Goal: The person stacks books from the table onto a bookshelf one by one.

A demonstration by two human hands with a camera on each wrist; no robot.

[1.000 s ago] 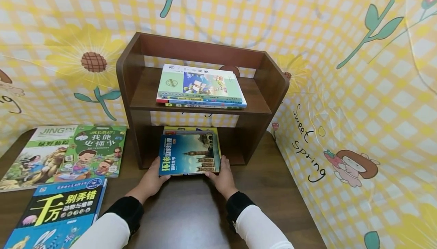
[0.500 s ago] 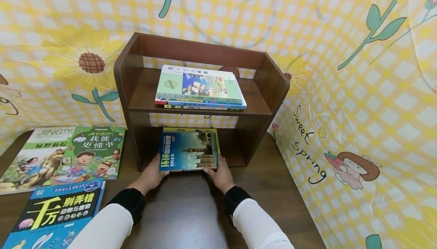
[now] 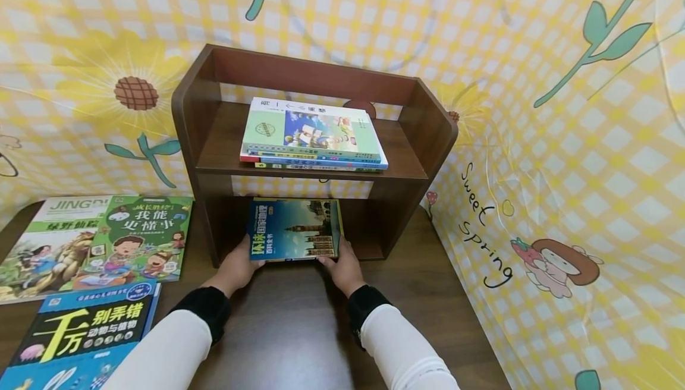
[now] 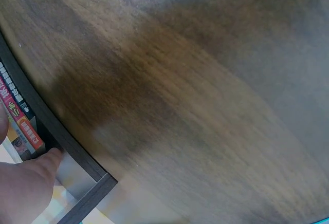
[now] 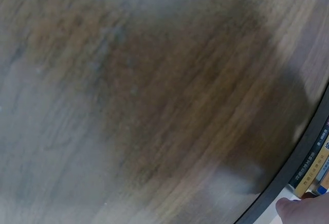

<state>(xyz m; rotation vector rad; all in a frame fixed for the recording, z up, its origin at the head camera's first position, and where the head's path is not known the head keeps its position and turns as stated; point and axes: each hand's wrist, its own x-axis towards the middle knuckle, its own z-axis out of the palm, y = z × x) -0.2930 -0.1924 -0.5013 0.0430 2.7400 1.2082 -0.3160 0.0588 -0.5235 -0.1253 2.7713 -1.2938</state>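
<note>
A stack of books with a blue geography book (image 3: 291, 229) on top lies in the lower compartment of the brown shelf (image 3: 211, 211). My left hand (image 3: 235, 266) touches the stack's left side, its thumb near the front corner. On the opposite side, my right hand (image 3: 343, 266) presses the right edge with its thumb at the front. Several spines (image 4: 20, 116) show beside the left thumb in the left wrist view. The right wrist view catches dark and yellow spines (image 5: 311, 170) above the right thumb. The outer fingers are mostly hidden beside the stack.
Another stack of books (image 3: 316, 134) lies on the upper shelf. To the left on the table (image 3: 289, 336) are a green book (image 3: 136, 241), a white-topped book (image 3: 53, 247) and a blue-and-black book (image 3: 80, 336). Yellow checked cloth (image 3: 535, 170) hangs behind and at the right.
The stack has moved a little deeper into the lower compartment, with both hands following it. The blue book now covers the yellow one that showed behind it, and the stack looks more even.
</note>
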